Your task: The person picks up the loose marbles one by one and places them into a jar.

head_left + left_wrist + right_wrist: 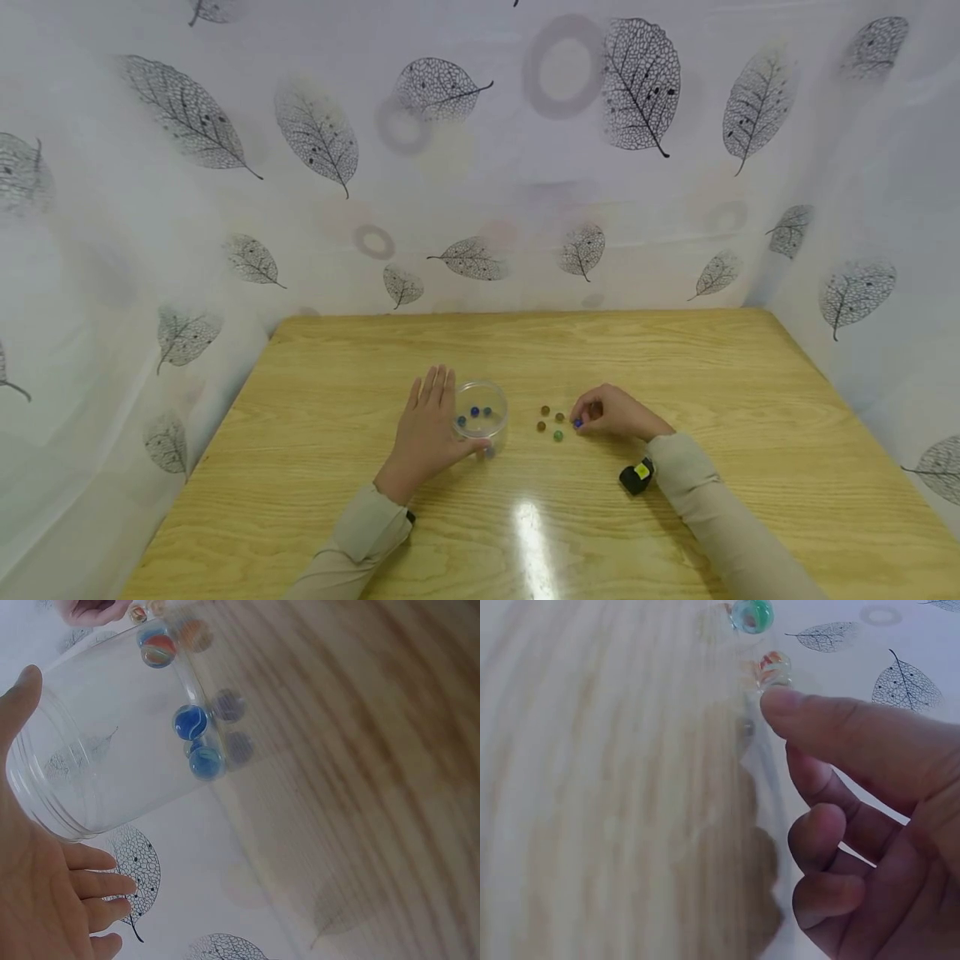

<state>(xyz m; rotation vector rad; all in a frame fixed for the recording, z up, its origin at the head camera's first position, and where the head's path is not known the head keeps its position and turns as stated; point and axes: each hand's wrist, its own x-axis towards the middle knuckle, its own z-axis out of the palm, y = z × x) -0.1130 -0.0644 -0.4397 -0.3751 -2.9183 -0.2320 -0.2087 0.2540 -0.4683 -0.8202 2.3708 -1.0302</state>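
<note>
A clear jar [495, 400] stands upright on the table, with several marbles on its bottom, among them a dark blue marble [190, 721]. My left hand [429, 433] is beside the jar's left side, fingers straight and thumb stretched across the near side; whether it touches is unclear. To the right of the jar, my right hand [611, 412] pinches a blue marble [578, 423] low at the tabletop. In the right wrist view that marble is hidden by the fingers. Loose marbles lie between jar and right hand, including a green marble [558, 436] and a brownish marble [545, 410].
The wooden table [337, 350] meets a leaf-patterned curtain [480, 183] at the back and sides. A black device with a yellow patch [636, 477] sits at the right wrist. Light glares on the tabletop near the front.
</note>
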